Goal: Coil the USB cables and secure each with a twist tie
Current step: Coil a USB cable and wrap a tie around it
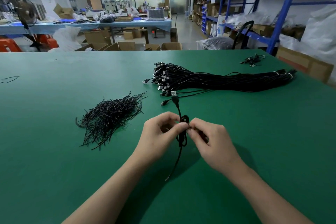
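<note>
A fan (27,12) stands in the upper left of the frame, in front of a long bench (91,24) with a blue cover. Open cartons (127,46) sit on the floor below it. The green table (45,132) fills the lower two thirds of the frame.

Left of centre on the table lies a loose heap of black ties (109,116), with stray ends fanning out towards the upper right.

Just right of the heap, at lower centre, the left hand (158,132) has its fingers curled and pinches the middle of a coiled cable (182,138) from the left. The coil is held upright above the table, a small loop showing above the fingertips and a longer loop below. Its USB plug (173,94) sticks up towards the top of the frame, and a loose tail (172,167) hangs down from the coil to the table. The right hand (212,140) meets the coil from the other side, thumb and fingertips pinched tight against its middle. Whether a tie is between the fingers cannot be told, as everything there is black and covered.

Above the hands, right of centre, a thick bundle (227,81) of straight black cables lies across the table. Its plugs are spread at the left end and its right end is bound with white bands (289,75). A few more cables (253,60) lie near the table's upper right corner. Beyond the right edge are a cardboard box (305,67) and blue shelving (283,5) stacked with boxes and bags.
</note>
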The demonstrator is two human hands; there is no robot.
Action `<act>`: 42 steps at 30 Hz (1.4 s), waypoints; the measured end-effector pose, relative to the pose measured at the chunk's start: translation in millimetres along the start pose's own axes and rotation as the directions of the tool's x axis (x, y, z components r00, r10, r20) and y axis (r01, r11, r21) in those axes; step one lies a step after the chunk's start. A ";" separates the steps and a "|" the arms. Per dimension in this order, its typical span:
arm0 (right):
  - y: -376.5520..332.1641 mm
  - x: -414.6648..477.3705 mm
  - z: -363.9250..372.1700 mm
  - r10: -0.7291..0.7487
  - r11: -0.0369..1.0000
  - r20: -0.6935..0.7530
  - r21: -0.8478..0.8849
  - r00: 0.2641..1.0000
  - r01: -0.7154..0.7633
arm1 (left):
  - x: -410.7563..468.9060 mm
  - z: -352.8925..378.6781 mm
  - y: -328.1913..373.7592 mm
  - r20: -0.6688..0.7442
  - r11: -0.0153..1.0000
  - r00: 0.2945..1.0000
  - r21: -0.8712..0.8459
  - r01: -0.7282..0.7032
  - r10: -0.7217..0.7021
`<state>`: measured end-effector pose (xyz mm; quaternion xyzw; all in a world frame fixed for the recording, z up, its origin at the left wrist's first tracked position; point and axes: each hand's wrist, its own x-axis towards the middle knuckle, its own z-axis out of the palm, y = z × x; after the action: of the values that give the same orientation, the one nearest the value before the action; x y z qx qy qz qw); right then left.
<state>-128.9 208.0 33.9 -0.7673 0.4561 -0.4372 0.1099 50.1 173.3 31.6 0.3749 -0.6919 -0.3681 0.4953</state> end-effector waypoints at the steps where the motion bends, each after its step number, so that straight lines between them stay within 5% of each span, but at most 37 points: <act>1: 0.1 -0.3 -0.2 -0.037 0.998 -0.010 -0.054 0.999 0.037 | -0.4 0.2 0.5 0.001 0.997 0.999 -0.052 0.051 -0.051; 4: 3.1 -0.7 -1.1 -0.120 0.978 -0.031 -0.175 0.992 0.113 | -1.8 3.0 1.0 0.014 0.963 0.986 -0.213 0.164 -0.165; 7: 4.7 0.7 -0.7 -0.064 0.993 -0.042 -0.106 0.997 0.059 | -1.7 5.9 -0.7 0.034 0.966 0.993 -0.232 0.118 -0.114; 14: 14.4 3.7 -5.1 0.266 0.903 0.105 0.322 0.958 -0.285 | -1.5 -4.8 -6.4 0.192 0.961 0.974 0.224 -0.165 0.122; 19: 10.9 2.8 -0.4 0.285 0.819 0.188 0.463 0.940 -0.340 | 1.4 -8.8 -3.9 0.056 0.870 0.958 0.407 -0.278 0.280; 27: 2.9 1.4 -6.6 0.051 0.997 0.046 0.060 0.998 -0.054 | -2.3 -1.9 -0.8 0.120 0.996 0.989 0.048 0.077 -0.083; 33: 8.7 -0.6 -4.1 -0.078 0.986 0.007 -0.145 0.997 0.079 | -2.4 2.5 2.2 0.212 0.871 0.945 -0.378 0.315 -0.250; 39: 11.7 3.1 -5.0 0.110 0.992 -0.003 0.055 0.994 -0.109 | -4.1 2.4 0.4 0.188 0.901 0.975 -0.391 0.186 -0.119; 42: 16.3 3.3 -8.0 0.239 0.951 0.103 0.177 0.966 -0.254 | -5.9 2.7 -1.1 0.247 0.967 0.969 -0.237 0.089 -0.029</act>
<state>-144.2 198.0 31.2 -0.7073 0.5000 -0.4301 0.2543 49.0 178.4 27.5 0.2833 -0.6844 -0.5087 0.4388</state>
